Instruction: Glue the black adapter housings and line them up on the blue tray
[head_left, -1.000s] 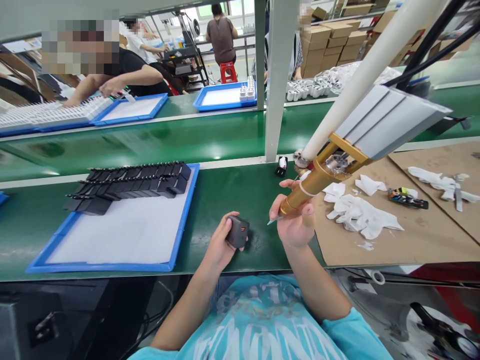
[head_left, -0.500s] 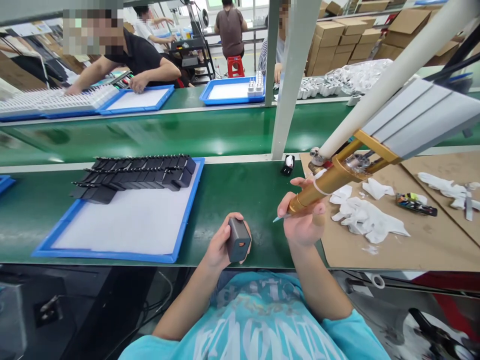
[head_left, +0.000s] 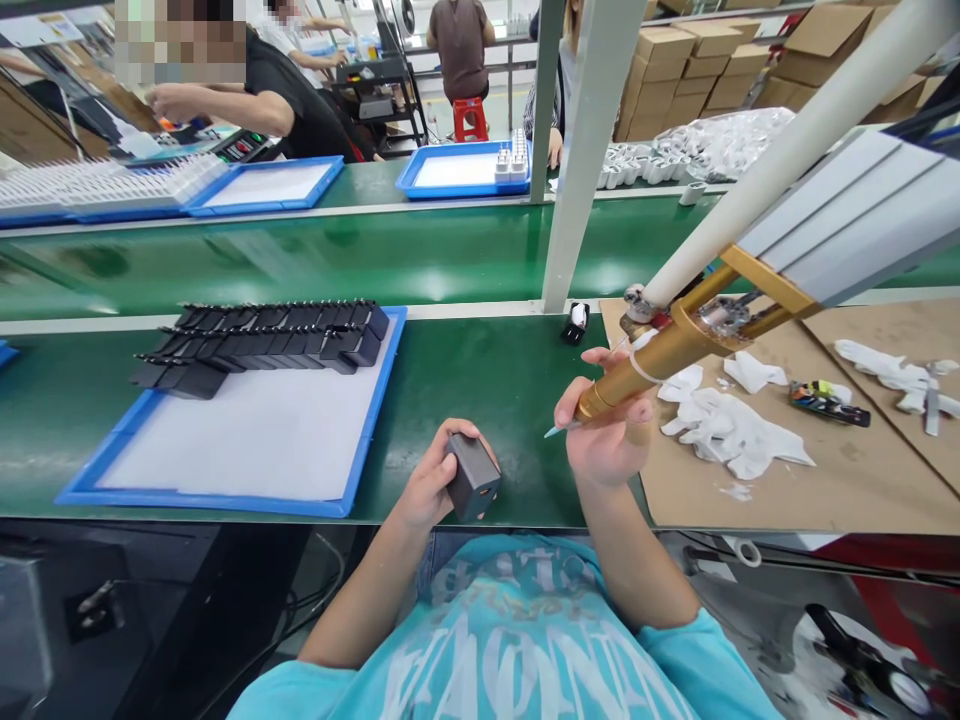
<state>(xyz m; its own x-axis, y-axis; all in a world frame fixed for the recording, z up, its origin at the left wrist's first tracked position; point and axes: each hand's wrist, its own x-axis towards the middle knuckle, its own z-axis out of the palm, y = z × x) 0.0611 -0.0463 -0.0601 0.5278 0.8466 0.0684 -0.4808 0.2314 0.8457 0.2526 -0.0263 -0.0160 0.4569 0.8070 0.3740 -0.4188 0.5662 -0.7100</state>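
Note:
My left hand [head_left: 429,482] is closed around a dark grey charger block [head_left: 475,474]; a small port shows on its near end. In my right hand [head_left: 609,452] lies the gold barrel of a glue dispenser [head_left: 628,385], slanting down to the left, with a thin light-blue nozzle tip [head_left: 553,432] at its end. The tip is a short way to the right of the charger block and apart from it. Rows of black chargers [head_left: 285,338] fill the far part of a blue-rimmed tray [head_left: 352,480] to the left.
A small black piece with white inside [head_left: 575,323] lies near the upright post [head_left: 570,240]. On cardboard [head_left: 847,490] at the right are crumpled white gloves [head_left: 739,435] and a utility knife [head_left: 829,402]. Across the bench, a person in black [head_left: 277,100] sits behind trays of white parts.
The charger block has turned a little in my left hand, its port end now facing more to the right. The person across has raised their hands from the tray.

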